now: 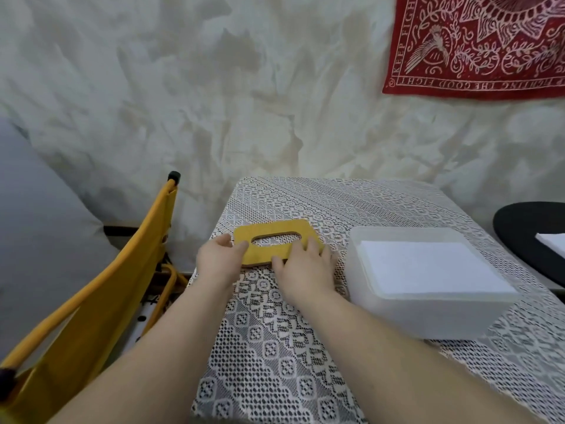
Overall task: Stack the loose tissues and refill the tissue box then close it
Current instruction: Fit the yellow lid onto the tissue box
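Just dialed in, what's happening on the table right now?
A person has both hands on the yellow lid with the oval slot, at the table's left side: the left hand holds its left edge, the right hand its near right part. The translucent tissue box sits open to the right, with a stack of white tissues inside.

Lid (pixel 276 240) matt yellow wood, probably; box (pixel 428 313) frosted translucent plastic; tissues (pixel 428 267) white paper; tablecloth (pixel 275 347) lace.

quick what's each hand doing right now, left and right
Left hand: grips the left end of the yellow lid, thumb on top.
Right hand: grips the lid's near right edge.
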Tool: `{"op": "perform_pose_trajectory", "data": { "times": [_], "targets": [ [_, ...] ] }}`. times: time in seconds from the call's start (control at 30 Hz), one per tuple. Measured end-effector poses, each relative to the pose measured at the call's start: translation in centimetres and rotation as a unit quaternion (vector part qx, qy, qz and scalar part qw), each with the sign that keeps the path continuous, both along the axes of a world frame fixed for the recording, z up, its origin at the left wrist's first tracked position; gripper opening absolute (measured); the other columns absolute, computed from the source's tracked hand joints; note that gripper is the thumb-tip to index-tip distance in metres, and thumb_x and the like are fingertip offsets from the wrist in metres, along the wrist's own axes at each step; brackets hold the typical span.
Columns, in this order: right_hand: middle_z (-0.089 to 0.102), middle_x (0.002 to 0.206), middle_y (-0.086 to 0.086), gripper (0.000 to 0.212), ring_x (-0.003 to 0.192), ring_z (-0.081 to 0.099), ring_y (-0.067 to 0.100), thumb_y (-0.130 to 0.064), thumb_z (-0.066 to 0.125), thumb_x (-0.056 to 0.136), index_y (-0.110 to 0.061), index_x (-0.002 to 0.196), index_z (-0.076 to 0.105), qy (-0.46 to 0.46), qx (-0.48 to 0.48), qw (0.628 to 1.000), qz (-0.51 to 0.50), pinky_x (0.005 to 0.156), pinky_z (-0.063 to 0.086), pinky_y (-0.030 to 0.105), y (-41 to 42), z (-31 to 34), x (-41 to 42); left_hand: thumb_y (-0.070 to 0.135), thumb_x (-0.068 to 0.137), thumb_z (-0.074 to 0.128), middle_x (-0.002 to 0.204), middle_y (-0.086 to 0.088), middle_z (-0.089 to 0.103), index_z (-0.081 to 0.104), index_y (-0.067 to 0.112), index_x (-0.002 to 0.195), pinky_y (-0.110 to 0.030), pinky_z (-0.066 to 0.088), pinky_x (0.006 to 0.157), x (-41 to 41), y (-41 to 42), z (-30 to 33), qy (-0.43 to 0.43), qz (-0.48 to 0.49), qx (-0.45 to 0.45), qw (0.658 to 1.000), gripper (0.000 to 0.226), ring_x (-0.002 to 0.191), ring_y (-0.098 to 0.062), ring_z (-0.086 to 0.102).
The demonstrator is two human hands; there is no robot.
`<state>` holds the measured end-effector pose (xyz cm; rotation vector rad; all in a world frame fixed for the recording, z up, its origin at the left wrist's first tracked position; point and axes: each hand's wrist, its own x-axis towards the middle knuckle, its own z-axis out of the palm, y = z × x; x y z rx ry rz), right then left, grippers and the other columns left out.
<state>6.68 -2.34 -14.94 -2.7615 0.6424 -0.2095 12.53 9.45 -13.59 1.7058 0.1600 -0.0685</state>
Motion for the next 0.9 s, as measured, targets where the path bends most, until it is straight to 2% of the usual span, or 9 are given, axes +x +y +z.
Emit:
{"op": "perform_pose_trajectory", "data": {
  "times": [0.1, 0.17, 0.4, 0.43, 0.5, 0.57, 0.67, 0.8, 0.9],
  "targets": [
    [0.016, 0.154, 0.011, 0.063, 0.141, 0.004, 0.040, -0.056, 0.026, 0.093, -0.019, 0.144, 0.030, -0.004, 0.008, 1.000, 0.016, 0.116, 0.005, 0.051, 0.2, -0.4, -0.2, 0.020, 0.079, 0.074, 0.116, -0.009, 0.063, 0.058, 0.012, 0.123, -0.047, 0.054, 0.085, -0.3, 0.3, -0.1, 0.024, 0.021, -0.038, 0.999, 0.047, 0.091, -0.027, 0.063],
    [0.015, 0.154, 0.011, 0.064, 0.142, 0.001, 0.040, -0.060, 0.027, 0.092, -0.021, 0.143, 0.033, -0.007, 0.016, 0.999, 0.028, 0.116, 0.001, 0.051, 0.3, -0.5, -0.4, 0.021, 0.078, 0.074, 0.114, -0.009, 0.064, 0.059, 0.011, 0.122, -0.047, 0.053, 0.087, -0.7, 0.3, -0.1, 0.023, 0.023, -0.032, 0.999, 0.047, 0.096, -0.028, 0.063],
    [0.011, 0.155, 0.007, 0.059, 0.141, -0.004, 0.042, -0.059, 0.036, 0.093, -0.027, 0.142, 0.034, -0.043, 0.054, 0.996, 0.050, 0.117, 0.004, 0.049, 0.9, 0.5, -2.3, 0.017, 0.083, 0.071, 0.095, 0.009, 0.061, 0.058, 0.009, 0.125, -0.033, 0.052, 0.082, -2.5, 0.1, 0.5, -0.053, 0.029, -0.030, 0.998, 0.045, 0.084, -0.012, 0.060],
    [0.010, 0.156, 0.007, 0.058, 0.141, -0.004, 0.041, -0.058, 0.036, 0.093, -0.028, 0.142, 0.033, -0.052, 0.058, 0.995, 0.056, 0.117, 0.004, 0.049, 1.1, 0.7, -2.6, 0.015, 0.084, 0.069, 0.095, 0.010, 0.060, 0.058, 0.009, 0.126, -0.030, 0.049, 0.079, -2.8, 0.2, 0.6, -0.066, 0.042, -0.040, 0.996, 0.044, 0.082, -0.009, 0.059],
    [0.009, 0.156, 0.007, 0.056, 0.142, -0.002, 0.039, -0.056, 0.037, 0.094, -0.030, 0.143, 0.031, -0.072, 0.068, 0.993, 0.068, 0.117, 0.004, 0.046, 1.5, 1.1, -3.1, 0.011, 0.086, 0.065, 0.111, 0.005, 0.062, 0.054, 0.008, 0.130, -0.029, 0.049, 0.079, -3.4, 0.6, 1.2, -0.074, 0.062, -0.085, 0.992, 0.046, 0.086, -0.009, 0.060],
    [0.010, 0.156, 0.006, 0.055, 0.142, 0.000, 0.036, -0.054, 0.039, 0.094, -0.032, 0.144, 0.029, -0.098, 0.076, 0.989, 0.083, 0.116, 0.006, 0.045, 2.1, 1.5, -3.7, 0.002, 0.089, 0.059, 0.113, 0.000, 0.064, 0.049, 0.007, 0.134, -0.031, 0.052, 0.082, -4.1, 1.2, 2.1, -0.063, 0.068, -0.174, 0.980, 0.046, 0.092, -0.013, 0.062],
    [0.014, 0.155, 0.004, 0.051, 0.142, 0.008, 0.030, -0.049, 0.039, 0.096, -0.028, 0.143, 0.033, -0.149, 0.100, 0.978, 0.104, 0.115, 0.012, 0.040, 3.2, 2.7, -5.0, -0.006, 0.092, 0.051, 0.104, -0.001, 0.063, 0.045, 0.003, 0.135, -0.026, 0.052, 0.071, -5.8, 2.8, 4.2, -0.055, 0.064, -0.277, 0.957, 0.045, 0.084, -0.012, 0.062],
    [0.024, 0.153, 0.005, 0.047, 0.140, 0.019, 0.021, -0.038, 0.038, 0.099, -0.016, 0.140, 0.039, -0.225, 0.158, 0.954, 0.115, 0.114, 0.015, 0.031, 4.2, 5.4, -7.5, -0.006, 0.091, 0.049, 0.111, -0.011, 0.064, 0.046, 0.005, 0.134, -0.042, 0.052, 0.088, -8.2, 5.4, 5.9, -0.064, 0.059, -0.331, 0.940, 0.044, 0.098, -0.025, 0.064],
    [0.048, 0.137, 0.002, 0.039, 0.129, 0.040, 0.019, -0.030, 0.041, 0.099, -0.014, 0.134, 0.046, -0.292, 0.220, 0.926, 0.091, 0.103, 0.031, 0.025, 3.5, 8.0, -10.1, -0.006, 0.091, 0.049, 0.123, -0.017, 0.059, 0.044, 0.004, 0.137, -0.039, 0.053, 0.082, -10.6, 6.2, 7.2, -0.064, 0.047, -0.355, 0.932, 0.047, 0.100, -0.026, 0.064]
  ]
}}
